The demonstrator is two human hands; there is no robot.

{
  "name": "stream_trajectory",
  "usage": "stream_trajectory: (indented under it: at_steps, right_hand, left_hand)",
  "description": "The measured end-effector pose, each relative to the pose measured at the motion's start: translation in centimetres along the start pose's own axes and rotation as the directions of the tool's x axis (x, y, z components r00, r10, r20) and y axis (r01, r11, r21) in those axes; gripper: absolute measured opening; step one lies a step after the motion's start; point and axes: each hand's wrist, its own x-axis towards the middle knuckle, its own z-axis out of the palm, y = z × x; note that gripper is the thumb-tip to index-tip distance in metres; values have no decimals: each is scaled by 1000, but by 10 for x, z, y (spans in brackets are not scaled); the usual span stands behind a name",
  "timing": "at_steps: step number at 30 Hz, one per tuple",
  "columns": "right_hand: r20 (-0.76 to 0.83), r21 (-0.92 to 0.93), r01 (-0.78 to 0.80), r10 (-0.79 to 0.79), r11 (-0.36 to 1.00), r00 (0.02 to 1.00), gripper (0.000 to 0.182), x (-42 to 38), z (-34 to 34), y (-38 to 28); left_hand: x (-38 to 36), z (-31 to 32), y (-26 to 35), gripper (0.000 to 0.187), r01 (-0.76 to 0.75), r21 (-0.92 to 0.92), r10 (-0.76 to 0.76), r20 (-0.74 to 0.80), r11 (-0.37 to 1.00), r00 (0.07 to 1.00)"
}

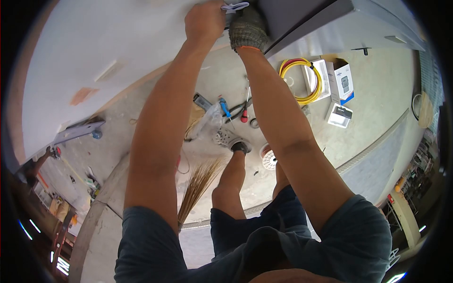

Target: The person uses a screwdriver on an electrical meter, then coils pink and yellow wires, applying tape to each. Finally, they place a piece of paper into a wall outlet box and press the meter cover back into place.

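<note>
Both arms reach up to the top edge of the view, beside a grey metal panel (288, 23). My left hand (205, 21) is bare, with its fingers curled in at a small white and purple cloth-like piece (235, 7). Close on its right, my right hand (247, 30) wears a dark knitted glove with an orange cuff edge. The gloved fingers point away into shadow, so their grip cannot be made out. A pale wall or panel (108, 42) fills the upper left.
On the floor lie a yellow cable coil (322, 85), an open white box (340, 80), a blue-handled screwdriver (224, 107), a red-handled tool (244, 116) and a plastic bag (207, 123). A straw broom (200, 186) and a white spool (270, 160) are near the legs.
</note>
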Motion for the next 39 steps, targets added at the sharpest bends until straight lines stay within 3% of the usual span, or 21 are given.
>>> stream_trajectory:
  at_steps: [1, 3, 7, 9, 10, 12, 16, 18, 19, 22, 24, 28, 30, 31, 34, 36, 37, 39]
  right_hand:
    - [3, -1, -5, 5, 1000, 1000, 26, 1, 1, 2]
    - [202, 2, -54, 52, 999, 978, 30, 7, -4, 3]
    - [143, -11, -7, 8, 1000, 990, 30, 5, -3, 4]
    - [26, -79, 68, -66, 995, 997, 29, -1, -4, 1]
    - [30, -78, 65, -63, 995, 998, 29, 0, -4, 1]
    - [193, -2, -24, 24, 1000, 981, 29, 7, -14, -3]
    - [226, -17, -54, 56, 998, 972, 29, 13, -18, -9]
    - [204, 57, -89, 76, 994, 976, 28, 14, -15, -7]
    - [203, 59, -92, 78, 994, 976, 28, 13, -14, -6]
    - [257, 92, -160, 132, 983, 957, 27, 10, -19, -11]
    - [292, 10, -139, 130, 990, 948, 26, 14, -22, -11]
    - [194, -2, -83, 81, 997, 978, 26, 5, 0, 4]
    - [198, 90, -23, 5, 996, 980, 33, 1, -6, 2]
    - [192, 93, -20, 2, 996, 981, 33, -1, -12, 5]
    - [250, 50, 10, -22, 999, 968, 34, -50, -92, -15]
    - [303, 120, 72, -106, 990, 947, 36, -89, -113, -1]
    - [309, 162, 150, -195, 975, 931, 37, -115, -114, 18]
    - [465, 136, 105, -157, 985, 871, 37, -162, -141, 35]
  left_hand:
    - [1, 1, -1, 18, 0, 1, 0, 6, 1000, 1000]
    - [3, 2, 0, 12, -84, -79, 78, -66, 993, 995]
    - [3, -4, 4, 12, -56, -62, 49, -106, 997, 993]
    - [0, -8, 4, 13, -35, -27, 34, -46, 999, 998]
    - [-1, -9, 4, 13, -32, -25, 31, -42, 999, 999]
    - [-1, -5, 2, 15, -25, -27, 24, -35, 999, 999]
    - [-2, -4, 5, 15, -33, -86, 26, -84, 996, 996]
    - [-2, -8, 10, 18, 131, 9, -131, 29, 991, 991]
    - [-1, -9, 11, 18, 129, 11, -129, 30, 992, 991]
    - [-2, -5, 5, 20, 7, 67, -7, 5, 998, 1000]
    - [0, 0, 4, 17, -43, -3, 43, -113, 999, 993]
    - [2, 1, 3, 15, -75, 53, 83, -146, 996, 986]
    - [0, -6, 9, 25, 71, 120, -80, 73, 990, 994]
    - [0, -11, 11, 25, 67, 120, -76, 67, 990, 995]
    - [-11, -7, 15, 35, 66, -35, -67, -47, 997, 997]
    - [-10, -1, 21, 26, 0, -205, -64, -304, 979, 951]
    - [-9, 1, 25, 26, -3, -207, -64, -317, 978, 946]
    - [-4, 2, 32, 34, 110, -270, -186, -276, 957, 943]
